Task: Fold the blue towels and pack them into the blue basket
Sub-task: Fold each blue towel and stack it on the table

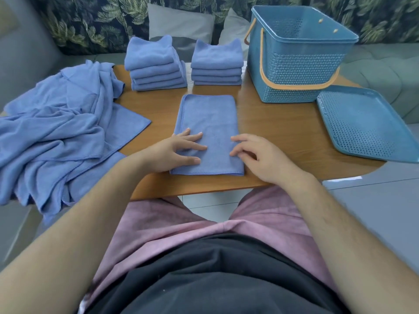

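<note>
A blue towel [209, 118], folded into a long strip, lies in the middle of the wooden table [278, 125]. My left hand [174, 152] rests flat on its near left part with fingers spread. My right hand [256, 155] touches its near right edge with loosely bent fingers. Two stacks of folded blue towels stand behind it, the left stack [155, 64] and the right stack [216, 63]. A heap of unfolded blue towels [59, 130] covers the table's left side. The blue basket [299, 55] with orange handles stands open at the back right.
The basket's perforated blue lid [360, 123] lies flat at the table's right edge. A sofa with grey cushions [181, 21] and leaf-patterned fabric runs behind the table. My lap, in pink shorts, is below the near table edge.
</note>
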The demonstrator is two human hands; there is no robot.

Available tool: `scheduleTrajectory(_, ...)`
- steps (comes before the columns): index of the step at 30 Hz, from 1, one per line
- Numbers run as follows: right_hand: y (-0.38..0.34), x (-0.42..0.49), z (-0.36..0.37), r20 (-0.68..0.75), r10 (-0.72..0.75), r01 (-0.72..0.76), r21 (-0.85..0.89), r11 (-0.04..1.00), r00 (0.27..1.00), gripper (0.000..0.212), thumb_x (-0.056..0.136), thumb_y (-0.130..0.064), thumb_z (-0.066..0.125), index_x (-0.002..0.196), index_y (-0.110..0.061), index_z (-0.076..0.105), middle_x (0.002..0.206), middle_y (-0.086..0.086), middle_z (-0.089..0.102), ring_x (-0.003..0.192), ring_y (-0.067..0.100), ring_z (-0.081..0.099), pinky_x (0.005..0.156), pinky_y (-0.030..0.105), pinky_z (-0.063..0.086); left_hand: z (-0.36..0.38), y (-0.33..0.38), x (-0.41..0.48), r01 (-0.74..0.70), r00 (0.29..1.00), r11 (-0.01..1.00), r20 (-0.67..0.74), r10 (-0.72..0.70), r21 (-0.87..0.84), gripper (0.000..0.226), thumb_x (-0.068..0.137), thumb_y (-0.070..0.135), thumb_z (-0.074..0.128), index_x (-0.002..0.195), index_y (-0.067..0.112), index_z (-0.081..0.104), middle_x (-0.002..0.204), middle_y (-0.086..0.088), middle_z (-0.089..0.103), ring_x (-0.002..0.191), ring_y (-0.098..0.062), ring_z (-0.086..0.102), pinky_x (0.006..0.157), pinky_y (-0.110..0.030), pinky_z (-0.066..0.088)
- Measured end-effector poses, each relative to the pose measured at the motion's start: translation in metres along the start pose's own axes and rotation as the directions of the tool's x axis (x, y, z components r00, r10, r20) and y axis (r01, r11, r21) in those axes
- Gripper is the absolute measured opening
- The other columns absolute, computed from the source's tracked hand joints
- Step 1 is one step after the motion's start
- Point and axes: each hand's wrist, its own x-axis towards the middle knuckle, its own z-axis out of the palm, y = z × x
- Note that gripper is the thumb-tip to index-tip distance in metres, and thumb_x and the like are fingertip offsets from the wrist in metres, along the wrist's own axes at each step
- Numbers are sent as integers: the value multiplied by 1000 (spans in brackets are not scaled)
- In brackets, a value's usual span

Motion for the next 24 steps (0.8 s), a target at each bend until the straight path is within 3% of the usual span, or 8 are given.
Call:
scheduleTrajectory(3, -3, 0, -9, 97, 12, -12, -4, 1000, 995, 39, 83, 7, 59, 100, -23, 77, 137, -1, 61, 126, 18, 54, 111, 18, 32, 8, -8, -13, -53, 992, 988, -122, 36, -143, 31, 89, 33, 76, 119, 40, 72, 150, 27, 44, 146, 12, 15, 121, -24, 10)
scheduleTrajectory(5, -6, -3, -14, 194, 61, -63, 4, 998, 979, 49, 76, 7, 60, 109, -26, 75, 143, -7, 56, 130, 11, 45, 108, 5, 20, 11, -11, -16, -75, 985, 984, -165, 48, -164, 27, 88, 29, 76, 114, 38, 75, 147, 25, 48, 145, 13, 19, 119, -20, 14)
scheduleTrajectory(7, -7, -4, -16, 236, 82, -88, 13, 996, 968, 52, 76, 3, 65, 116, -29, 72, 149, -8, 49, 132, 9, 38, 106, 1, 14, 11, -12, -16, -78, 986, 987, -157, 55, -143, 25, 89, 30, 76, 112, 37, 75, 148, 25, 48, 144, 14, 19, 118, -19, 15)
scheduleTrajectory(9, -8, -4, -14, 221, 62, -63, -3, 998, 973, 49, 79, -5, 73, 121, -31, 70, 151, -7, 45, 132, 9, 35, 107, 3, 14, 10, -11, -16, -75, 988, 991, -141, 59, -112, 23, 90, 31, 74, 112, 38, 74, 149, 25, 46, 145, 14, 17, 119, -20, 14)
scheduleTrajectory(15, -5, -3, -2, 73, 28, -24, -59, 998, 997, 27, 92, -28, 74, 118, -23, 73, 144, -7, 55, 129, 21, 47, 114, 36, 34, 10, -5, -20, -60, 990, 994, -135, 47, -89, 23, 89, 49, 70, 112, 45, 72, 149, 29, 43, 147, 13, 12, 124, -33, 13)
scheduleTrajectory(20, -5, 5, -5, 43, 83, -87, 117, 989, 996, 21, 100, -27, 62, 119, -24, 71, 123, -10, 65, 116, 10, 58, 106, 31, 43, 8, 0, -23, -47, 991, 999, -125, 47, 3, 66, 65, 83, 69, 124, 57, 58, 145, 40, 40, 149, 7, 7, 124, -44, 11)
scheduleTrajectory(22, -9, 6, -8, 18, 137, -138, 218, 966, 990, 17, 101, -24, 60, 113, -29, 70, 112, -6, 67, 107, 16, 61, 99, 34, 47, 7, 3, -25, -48, 990, 998, -128, 52, 32, 77, 62, 79, 75, 131, 54, 51, 146, 36, 40, 149, 6, 9, 122, -39, 13)
scheduleTrajectory(24, -14, 6, -10, 7, 211, -203, 307, 930, 977, 16, 101, -24, 60, 108, -35, 68, 112, -6, 68, 105, 15, 62, 97, 29, 47, 5, 5, -26, -34, 987, 998, -152, 42, 56, 76, 68, 60, 84, 134, 50, 48, 145, 29, 41, 144, 4, 20, 119, -35, 20)
